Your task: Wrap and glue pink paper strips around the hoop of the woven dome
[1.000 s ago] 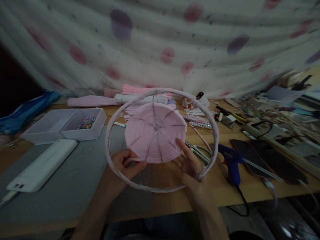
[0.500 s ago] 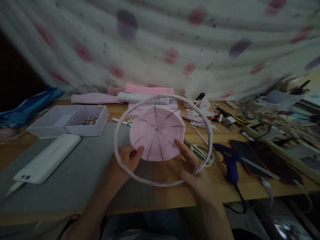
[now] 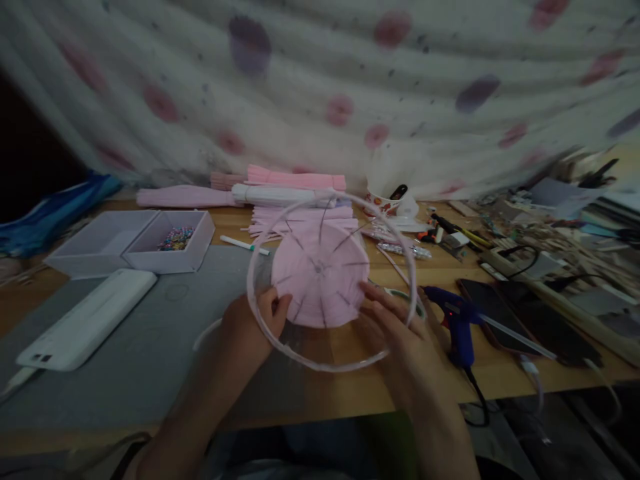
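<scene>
A round pale-pink disc (image 3: pixel 320 273), with dark lines spreading from its centre, is held up tilted in front of me. A thin pale hoop (image 3: pixel 320 365) encircles it, with a gap between them. My left hand (image 3: pixel 255 320) is closed, thumb and finger pinching the disc's lower left edge; the hoop passes across this hand. My right hand (image 3: pixel 395 323) has its fingertips on the lower right edge of the disc, with the fingers blurred and the thumb hidden. Beside my left wrist shows a white curved strip (image 3: pixel 206 333), its other end hidden.
A blue glue gun (image 3: pixel 457 320) lies right of my right hand, near dark phones (image 3: pixel 493 317). Scissors (image 3: pixel 400 293) are partly covered. A bead box (image 3: pixel 170 257), white power bank (image 3: pixel 87 320) and marker (image 3: pixel 244 245) are leftward. Bundled paper strips (image 3: pixel 297 179) lie behind.
The disc has shifted slightly right and down, and the hoop looks narrower. My right hand has moved right, with its fingers closer together. The white strip has appeared by my left wrist.
</scene>
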Demonstrator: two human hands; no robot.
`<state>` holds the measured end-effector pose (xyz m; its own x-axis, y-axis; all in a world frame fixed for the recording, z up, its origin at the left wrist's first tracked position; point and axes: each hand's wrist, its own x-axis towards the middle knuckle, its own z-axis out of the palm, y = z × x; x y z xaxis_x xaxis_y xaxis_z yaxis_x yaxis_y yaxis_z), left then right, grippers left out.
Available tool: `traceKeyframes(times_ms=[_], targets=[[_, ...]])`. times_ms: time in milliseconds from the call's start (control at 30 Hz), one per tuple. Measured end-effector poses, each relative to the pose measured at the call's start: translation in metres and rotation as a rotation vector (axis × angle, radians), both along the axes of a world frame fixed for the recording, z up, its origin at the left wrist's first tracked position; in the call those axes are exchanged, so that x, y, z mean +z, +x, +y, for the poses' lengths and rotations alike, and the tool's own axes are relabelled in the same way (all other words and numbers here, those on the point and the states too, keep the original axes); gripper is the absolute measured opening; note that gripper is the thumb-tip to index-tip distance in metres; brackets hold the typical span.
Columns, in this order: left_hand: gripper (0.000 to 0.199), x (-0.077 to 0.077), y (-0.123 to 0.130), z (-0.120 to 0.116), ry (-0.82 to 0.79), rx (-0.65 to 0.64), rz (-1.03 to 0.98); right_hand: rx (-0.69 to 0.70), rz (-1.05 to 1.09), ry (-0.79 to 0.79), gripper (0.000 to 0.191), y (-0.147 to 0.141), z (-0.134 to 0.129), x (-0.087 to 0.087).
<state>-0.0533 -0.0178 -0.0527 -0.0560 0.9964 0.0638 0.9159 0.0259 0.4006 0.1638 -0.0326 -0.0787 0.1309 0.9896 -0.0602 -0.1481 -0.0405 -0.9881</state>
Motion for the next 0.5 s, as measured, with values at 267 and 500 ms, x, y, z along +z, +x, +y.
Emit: traceKeyframes(times_ms=[267,500], targets=[[0.033,-0.002,0.012,-0.002,-0.166,-0.002,-0.002,0.008,-0.024,-0.028,0.031,0.005,-0.002,0.002],[0.035,0.000,0.011,-0.003,-0.055,0.029,0.061,0.028,-0.065,0.106,0.030,0.009,-0.005,-0.003]])
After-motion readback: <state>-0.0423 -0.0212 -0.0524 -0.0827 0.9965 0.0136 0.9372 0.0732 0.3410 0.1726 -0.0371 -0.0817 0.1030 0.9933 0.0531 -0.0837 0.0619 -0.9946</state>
